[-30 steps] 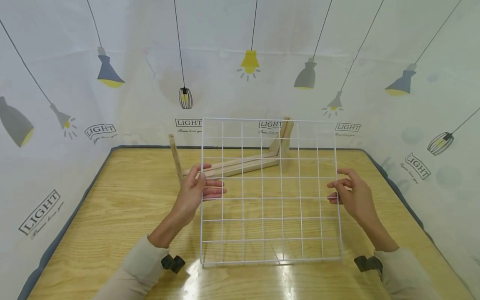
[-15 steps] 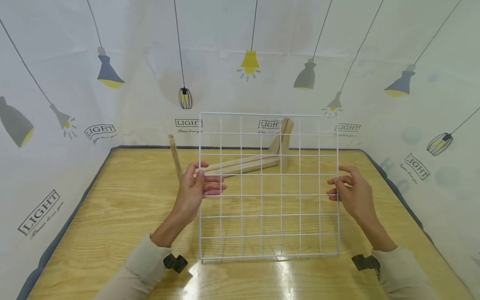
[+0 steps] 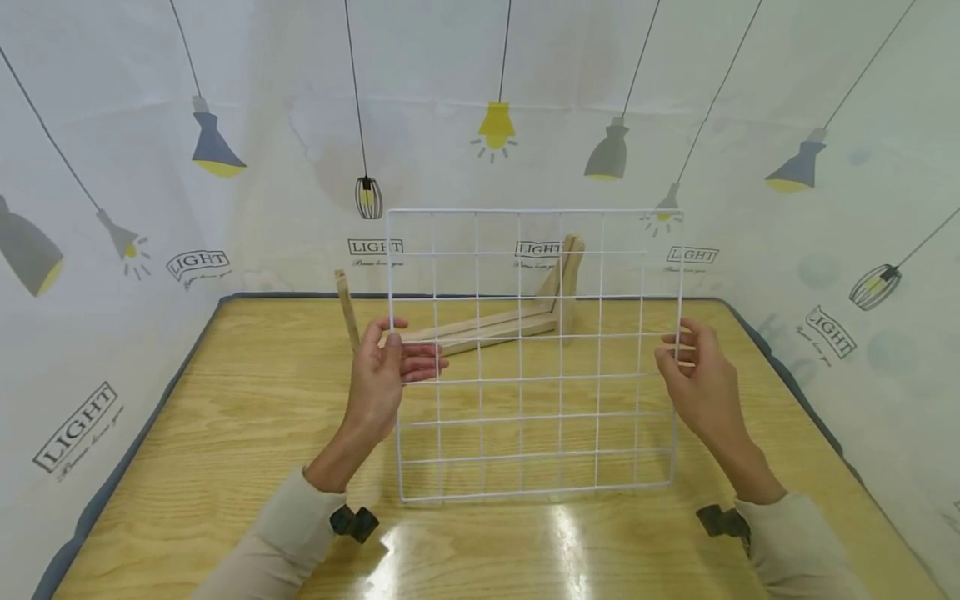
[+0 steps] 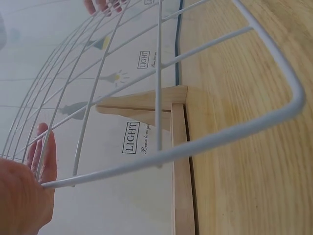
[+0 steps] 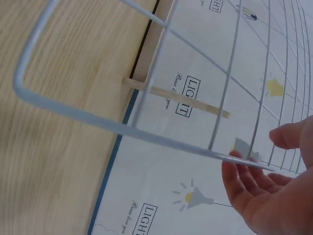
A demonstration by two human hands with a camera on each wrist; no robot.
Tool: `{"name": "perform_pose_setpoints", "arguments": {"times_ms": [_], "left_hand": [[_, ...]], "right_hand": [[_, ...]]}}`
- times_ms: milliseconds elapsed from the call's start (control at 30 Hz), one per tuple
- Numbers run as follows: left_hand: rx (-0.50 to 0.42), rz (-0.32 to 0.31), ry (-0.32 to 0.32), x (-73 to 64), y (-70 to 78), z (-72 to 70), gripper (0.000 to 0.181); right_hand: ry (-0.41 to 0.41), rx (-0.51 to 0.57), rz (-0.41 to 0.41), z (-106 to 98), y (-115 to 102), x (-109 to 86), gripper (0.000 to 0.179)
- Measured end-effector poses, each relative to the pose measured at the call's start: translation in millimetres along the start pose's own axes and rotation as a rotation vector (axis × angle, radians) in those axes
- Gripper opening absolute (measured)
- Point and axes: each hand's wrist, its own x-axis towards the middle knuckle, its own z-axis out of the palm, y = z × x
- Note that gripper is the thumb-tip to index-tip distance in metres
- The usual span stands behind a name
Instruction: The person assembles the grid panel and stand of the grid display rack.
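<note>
A white wire grid panel [image 3: 521,379] is held upright over the table, facing me. My left hand [image 3: 375,379] grips its left edge, thumb in front and fingers reaching behind the wires. At the right edge, my right hand [image 3: 708,387] holds the side wire with its thumb on the near side and its fingers behind. In the right wrist view the fingers [image 5: 239,186] lie against the edge wire and the thumb stands off from it. Behind the grid, partly covered by it and my left hand, is a pale wooden frame [image 3: 573,271] with a long bar and upright end pieces.
The wood-grain table [image 3: 247,400] has a dark blue edge strip along its back and sides. A white backdrop [image 3: 435,125] printed with hanging lamps and LIGHT labels stands behind. A dark wrist device [image 3: 354,523] shows at each sleeve cuff.
The grid panel has risen, and its top edge has come up and looks wider. My right hand has shifted its hold, its thumb now on the near side of the edge wire.
</note>
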Motion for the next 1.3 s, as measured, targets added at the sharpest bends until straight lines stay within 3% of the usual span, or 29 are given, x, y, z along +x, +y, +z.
{"name": "perform_pose_setpoints", "arguments": {"times_ms": [100,167,300,400,533,633,800,1000,1300], "left_hand": [[-0.014,0.009,0.004,0.3,1.5,1.2,0.016],[-0.018,0.016,0.006,0.6,2.0,1.7,0.016],[-0.018,0.037,0.005,1.4,2.6,2.9,0.016],[-0.026,0.049,0.006,1.8,3.9,4.1,0.016],[-0.036,0.053,0.012,2.3,5.9,6.5,0.015],[-0.032,0.056,0.013,2.4,6.8,8.6,0.015],[-0.024,0.060,0.012,2.4,7.8,12.9,0.015],[-0.027,0.063,0.016,3.9,7.4,14.2,0.015],[-0.028,0.069,0.008,4.5,8.0,15.0,0.015]], "right_hand": [[0.020,-0.001,-0.003,1,-4,-0.3,0.056],[0.058,0.006,-0.050,3,-6,-0.4,0.059],[0.182,-0.013,-0.245,10,-12,-0.5,0.063],[0.221,-0.040,-0.409,17,-23,-2.9,0.065],[0.129,-0.079,-0.571,27,-38,-9.6,0.062],[0.034,-0.085,-0.642,36,-46,-14.8,0.055],[-0.046,-0.108,-0.646,46,-56,-18.8,0.059],[-0.067,-0.175,-0.599,54,-65,-16.8,0.074],[-0.115,-0.190,-0.536,66,-76,-12.0,0.077]]}}
